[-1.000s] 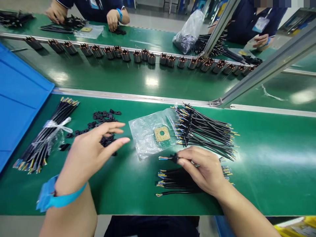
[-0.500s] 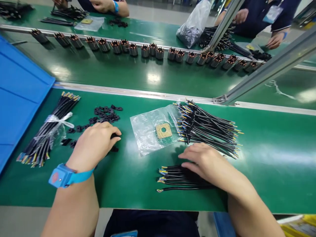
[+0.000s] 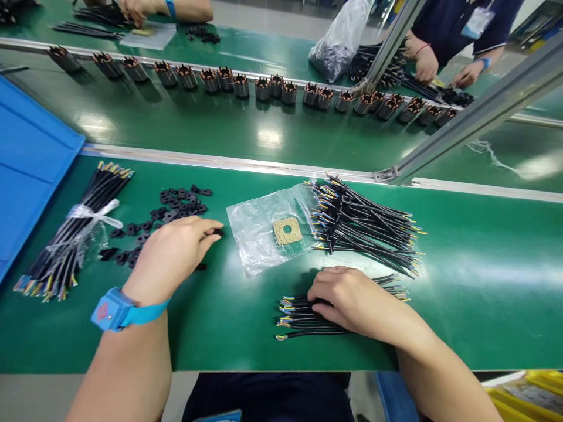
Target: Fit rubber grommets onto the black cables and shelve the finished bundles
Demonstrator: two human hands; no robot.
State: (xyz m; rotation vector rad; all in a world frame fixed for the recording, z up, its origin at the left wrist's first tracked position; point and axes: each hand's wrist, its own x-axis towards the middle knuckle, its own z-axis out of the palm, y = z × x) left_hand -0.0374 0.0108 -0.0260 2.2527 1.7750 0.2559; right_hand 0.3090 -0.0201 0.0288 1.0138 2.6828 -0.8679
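Between thumb and forefinger, my left hand [image 3: 176,246] pinches a small black plastic clip [image 3: 216,232], mostly covered by the fingertips. Several more loose black clips [image 3: 180,202] lie scattered behind and beside that hand. My right hand [image 3: 347,296] rests on a row of short black cables [image 3: 292,316] with stripped, coloured wire ends. Its fingers are curled down among them, closed at a cable; the fingertips are partly hidden. Behind it lies a pile of black cables [image 3: 365,228] with black clips near their left ends.
A yellowish, square sponge with a hole [image 3: 287,231] lies on a clear plastic bag [image 3: 250,246]. At left are a tied cable bundle [image 3: 81,228] and a blue bin [image 3: 30,158]. Copper-wound motor parts [image 3: 263,89] line the far ledge. A metal post [image 3: 475,123] slants at right; co-workers sit opposite.
My left hand has moved slightly right and away from the clips with one in its pinch. My right hand has come down and left onto the cables, its fingers curling in.
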